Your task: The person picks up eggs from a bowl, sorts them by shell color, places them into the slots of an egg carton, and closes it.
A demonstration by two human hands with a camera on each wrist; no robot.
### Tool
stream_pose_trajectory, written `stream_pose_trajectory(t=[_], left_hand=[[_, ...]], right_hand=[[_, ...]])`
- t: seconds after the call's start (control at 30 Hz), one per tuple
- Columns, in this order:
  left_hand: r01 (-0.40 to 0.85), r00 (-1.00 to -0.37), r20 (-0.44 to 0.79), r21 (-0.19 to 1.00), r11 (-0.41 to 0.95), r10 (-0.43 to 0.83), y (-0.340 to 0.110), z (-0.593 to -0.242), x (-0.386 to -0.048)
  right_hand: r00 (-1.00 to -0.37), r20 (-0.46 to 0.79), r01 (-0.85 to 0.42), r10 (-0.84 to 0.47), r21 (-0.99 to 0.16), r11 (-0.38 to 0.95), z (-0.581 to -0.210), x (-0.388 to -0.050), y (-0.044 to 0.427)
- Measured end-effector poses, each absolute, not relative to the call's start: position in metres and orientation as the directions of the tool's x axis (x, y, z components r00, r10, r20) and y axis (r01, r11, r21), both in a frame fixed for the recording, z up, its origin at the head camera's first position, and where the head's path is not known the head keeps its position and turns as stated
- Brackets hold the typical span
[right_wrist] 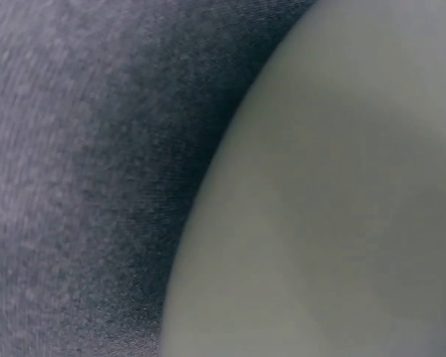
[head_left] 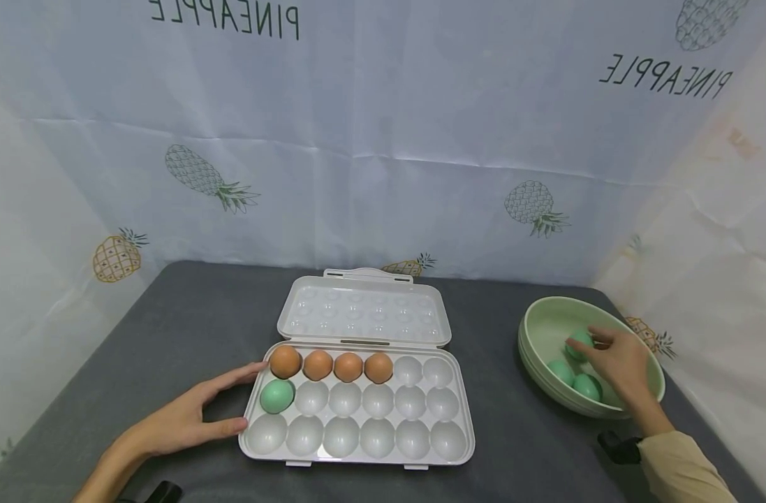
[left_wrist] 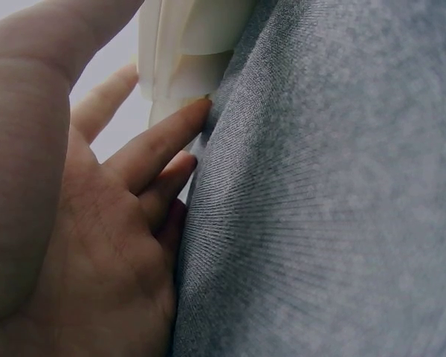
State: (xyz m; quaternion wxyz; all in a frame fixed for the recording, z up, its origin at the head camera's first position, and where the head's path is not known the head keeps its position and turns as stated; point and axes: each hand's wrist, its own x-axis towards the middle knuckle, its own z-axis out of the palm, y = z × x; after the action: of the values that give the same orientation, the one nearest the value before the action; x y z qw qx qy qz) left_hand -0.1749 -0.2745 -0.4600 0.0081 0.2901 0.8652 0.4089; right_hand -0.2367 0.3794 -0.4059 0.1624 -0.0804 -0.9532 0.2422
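An egg tray (head_left: 357, 454) with its lid (head_left: 364, 307) folded back lies in the middle of the table. Brown eggs (head_left: 348, 367) fill several cups of its back row, and one green egg (head_left: 277, 396) sits in the leftmost middle cup. My left hand (head_left: 181, 416) rests at the tray's left edge, fingers and thumb extended; the left wrist view shows its fingers (left_wrist: 156, 152) by the tray's side. Over at the right, my right hand (head_left: 621, 360) reaches into a light green bowl (head_left: 549, 325) and pinches a green egg (head_left: 579, 344). Two more green eggs (head_left: 586, 386) lie beside it.
The green bowl seems stacked on another. Dark grey cloth covers the table (head_left: 496, 447). Behind it hangs a pale curtain (head_left: 383, 161) printed with pineapples. Only bowl wall and tablecloth fill the right wrist view.
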Motion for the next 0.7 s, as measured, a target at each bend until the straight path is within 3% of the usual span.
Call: stream_pose_trajectory(t=[0.13, 0.43, 0.7], left_hand=[[0.491, -0.833, 0.217, 0.714, 0.499, 0.509, -0.2745, -0.4599, -0.1752], [0.494, -0.833, 0.220, 0.707, 0.506, 0.507, -0.2745, -0.4597, -0.1744], [0.485, -0.837, 0.213, 0.716, 0.502, 0.505, -0.2742, -0.4592, -0.1745]], right_hand=[[-0.942, 0.273, 0.043, 0.195, -0.477, 0.878, -0.4060, -0.2362, 0.3789], [-0.977, 0.157, 0.049, 0.146, -0.500, 0.865, -0.4031, -0.2340, 0.3790], [-0.973, 0.187, 0.031, 0.134, -0.470, 0.882, -0.4065, -0.2371, 0.3777]])
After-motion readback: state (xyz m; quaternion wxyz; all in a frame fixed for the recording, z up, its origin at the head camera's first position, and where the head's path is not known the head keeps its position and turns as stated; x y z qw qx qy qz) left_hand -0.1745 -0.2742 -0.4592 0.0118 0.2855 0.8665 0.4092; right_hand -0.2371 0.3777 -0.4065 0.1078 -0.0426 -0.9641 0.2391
